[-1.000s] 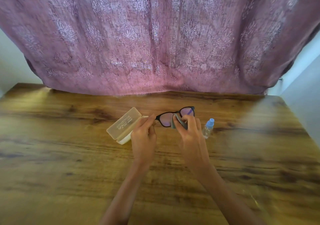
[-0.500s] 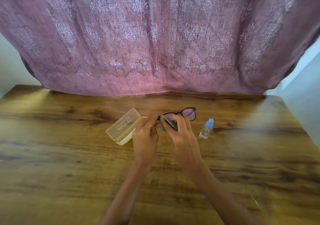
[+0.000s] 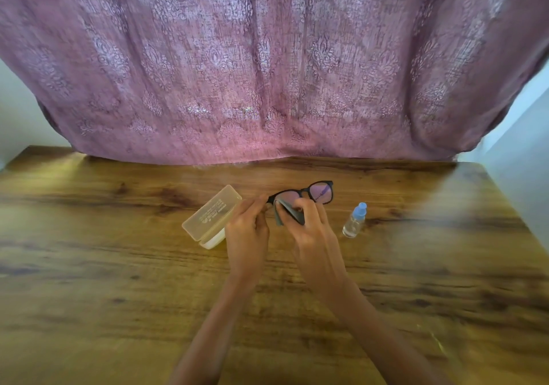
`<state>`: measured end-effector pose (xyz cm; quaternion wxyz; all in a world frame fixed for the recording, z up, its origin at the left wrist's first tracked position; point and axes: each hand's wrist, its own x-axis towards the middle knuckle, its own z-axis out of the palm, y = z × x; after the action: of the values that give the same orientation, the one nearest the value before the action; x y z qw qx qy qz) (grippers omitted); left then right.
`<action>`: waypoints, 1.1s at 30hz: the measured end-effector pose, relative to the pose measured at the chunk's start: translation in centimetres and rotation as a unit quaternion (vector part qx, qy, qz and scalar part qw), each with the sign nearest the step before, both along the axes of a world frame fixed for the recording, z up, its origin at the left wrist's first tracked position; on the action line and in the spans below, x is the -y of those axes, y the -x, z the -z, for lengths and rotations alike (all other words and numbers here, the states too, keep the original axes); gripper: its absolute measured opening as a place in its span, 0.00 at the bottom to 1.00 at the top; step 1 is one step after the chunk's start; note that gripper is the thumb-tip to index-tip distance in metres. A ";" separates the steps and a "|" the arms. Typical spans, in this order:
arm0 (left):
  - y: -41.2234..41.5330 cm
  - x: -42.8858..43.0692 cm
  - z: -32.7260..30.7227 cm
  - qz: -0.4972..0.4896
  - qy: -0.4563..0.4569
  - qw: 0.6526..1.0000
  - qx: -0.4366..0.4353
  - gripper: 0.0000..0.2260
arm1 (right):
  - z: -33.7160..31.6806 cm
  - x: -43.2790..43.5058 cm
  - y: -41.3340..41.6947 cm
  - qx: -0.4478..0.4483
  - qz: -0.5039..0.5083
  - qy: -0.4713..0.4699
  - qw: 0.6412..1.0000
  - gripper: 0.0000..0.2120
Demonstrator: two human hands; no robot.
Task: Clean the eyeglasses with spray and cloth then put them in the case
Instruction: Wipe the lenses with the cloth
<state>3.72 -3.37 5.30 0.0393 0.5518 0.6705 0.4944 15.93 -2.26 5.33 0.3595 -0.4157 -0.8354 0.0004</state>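
Observation:
Black-framed eyeglasses (image 3: 320,192) are held above the wooden table (image 3: 118,280) at its middle. My left hand (image 3: 247,236) pinches the left end of the frame. My right hand (image 3: 315,236) presses a grey cloth (image 3: 289,214) against the left lens, which the cloth partly hides. The right lens shows in full. A translucent case (image 3: 212,215) lies open just left of my left hand, lid tilted up. A small clear spray bottle (image 3: 355,220) with a blue cap stands to the right of my right hand.
A mauve patterned curtain (image 3: 267,72) hangs along the table's far edge. Pale walls show at the far left and right. The table's right edge runs close to the right wall.
My right hand has carried the cloth leftward, from the bridge of the glasses onto the left lens. The left hand keeps its hold on the frame's end.

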 end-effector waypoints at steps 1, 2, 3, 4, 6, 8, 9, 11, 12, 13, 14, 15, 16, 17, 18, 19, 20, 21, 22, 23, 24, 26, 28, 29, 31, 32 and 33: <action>0.1 0.0 0.0 -0.003 -0.003 1.000 0.000 0.14 | 0.2 0.2 -0.2 0.003 0.000 0.000 1.000 0.19; 0.1 -0.1 0.0 -0.005 -0.004 1.000 0.000 0.14 | 0.4 0.3 -0.4 0.003 0.001 -0.001 1.000 0.18; 0.2 -0.1 0.0 -0.006 -0.005 1.000 -0.001 0.14 | 0.6 0.5 -0.5 0.001 0.002 -0.002 1.000 0.18; 0.2 -0.1 0.0 -0.005 -0.005 1.000 -0.003 0.14 | 0.6 0.6 -0.5 -0.001 0.003 -0.003 1.000 0.17; 0.2 0.0 0.2 0.004 -0.003 1.000 -0.008 0.14 | 0.3 0.5 -0.3 0.000 0.005 0.002 1.000 0.18; 0.0 0.0 0.3 0.015 0.000 1.000 -0.010 0.14 | -0.1 0.1 0.1 -0.003 0.002 0.014 1.000 0.17; 0.0 0.0 0.3 0.017 -0.001 1.000 -0.012 0.14 | -0.2 0.0 0.2 -0.006 -0.001 0.021 1.000 0.16; 0.0 0.0 0.3 0.013 -0.004 1.000 -0.012 0.13 | -0.2 -0.3 0.1 -0.006 0.005 0.032 0.999 0.18; 0.1 0.0 0.3 0.009 -0.005 1.000 -0.011 0.13 | -0.2 -0.5 0.0 -0.004 0.014 0.033 0.999 0.20; 0.1 0.0 0.3 0.004 -0.006 1.000 -0.008 0.13 | -0.2 -0.7 -0.3 -0.002 0.026 0.031 0.999 0.21; 0.1 0.1 0.3 -0.002 -0.007 1.000 -0.005 0.13 | -0.2 -0.9 -0.6 -0.001 0.039 0.029 0.999 0.22; 0.1 0.0 0.3 -0.006 -0.007 1.000 -0.001 0.13 | -0.2 -1.1 -0.8 0.000 0.051 0.025 0.998 0.22; 0.0 0.0 0.4 -0.007 -0.008 1.000 0.001 0.13 | -0.2 -1.2 -1.0 0.000 0.059 0.020 0.998 0.21; 0.0 0.0 0.4 -0.007 -0.009 1.000 0.001 0.13 | -0.3 -1.2 -0.9 0.000 0.061 0.014 0.998 0.20; 0.0 0.0 0.4 -0.005 -0.010 1.000 -0.001 0.13 | -0.3 -1.2 -0.8 -0.001 0.056 0.009 0.998 0.18; 0.0 -0.1 0.4 -0.002 -0.011 1.000 -0.004 0.13 | -0.4 -1.0 -0.5 -0.001 0.045 0.009 0.999 0.16; 0.0 -0.1 0.4 0.002 -0.012 1.000 -0.007 0.14 | -0.5 -0.8 -0.1 0.000 0.029 0.012 1.000 0.14; 0.0 -0.1 0.4 0.004 -0.014 1.000 -0.011 0.14 | -0.5 -0.5 0.2 0.000 0.015 0.016 1.000 0.14; 0.1 -0.1 0.4 0.006 -0.016 1.000 -0.013 0.14 | -0.6 -0.4 0.3 0.001 0.005 0.021 1.000 0.14; 0.1 -0.1 0.4 0.006 -0.017 1.000 -0.014 0.14 | -0.7 -0.3 0.3 0.002 0.003 0.024 1.000 0.14; 0.1 0.0 0.4 0.006 -0.018 1.000 -0.013 0.14 | -0.7 -0.4 0.2 0.001 0.007 0.026 1.000 0.15; 0.1 0.0 0.5 -0.001 -0.020 1.000 -0.009 0.13 | -0.7 -0.7 -0.4 0.001 0.030 0.031 0.999 0.16; 0.1 -0.1 0.6 -0.011 -0.022 1.000 -0.003 0.13 | -0.7 -1.2 -0.9 0.002 0.051 0.038 0.998 0.18; 0.1 -0.1 0.6 -0.015 -0.021 1.000 0.000 0.13 | -0.6 -1.2 -1.1 0.003 0.057 0.039 0.998 0.19; 0.2 -0.1 0.6 -0.020 -0.020 1.000 0.001 0.14 | -0.4 -1.0 -1.4 0.000 0.058 0.036 0.998 0.19; 0.1 -0.2 0.6 -0.020 -0.020 1.000 0.001 0.15 | -0.3 -0.7 -1.5 -0.005 0.056 0.034 0.998 0.20; 0.1 -0.2 0.6 -0.020 -0.020 1.000 0.002 0.15 | -0.3 -0.5 -1.5 -0.009 0.054 0.035 0.998 0.19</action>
<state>3.60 -3.21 4.75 0.0193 0.5377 0.6715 0.5094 17.47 -1.75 5.59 0.3515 -0.4724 -0.8081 0.0139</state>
